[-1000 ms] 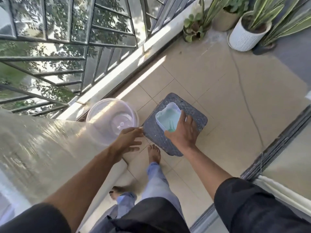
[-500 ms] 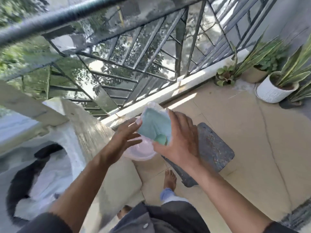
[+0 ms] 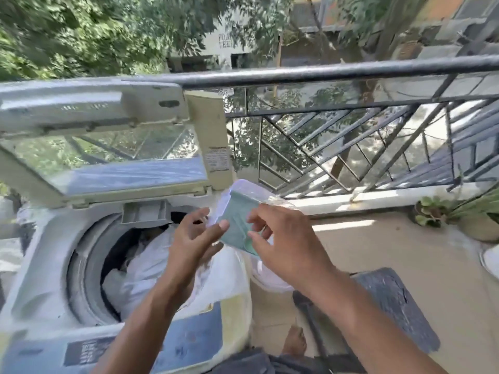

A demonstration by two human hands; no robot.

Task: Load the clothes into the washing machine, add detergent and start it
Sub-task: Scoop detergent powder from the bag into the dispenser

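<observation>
A small clear tub of pale green detergent powder is tilted in the air over the right rim of the top-loading washing machine. My right hand grips the tub's right side with curled fingers. From the left, my left hand pinches it, thumb on its face. The machine's lid stands raised. White and dark clothes fill the drum. A grey dispenser tray sits at the drum's back rim.
A clear round plastic piece shows under my right wrist; what holds it is hidden. A dark railing runs behind. A grey mat, potted plants and my bare foot are on the tiled floor.
I have turned from the floor mat to the machine. The tub has come up from the mat to above the drum's rim, and my left hand has joined my right on it.
</observation>
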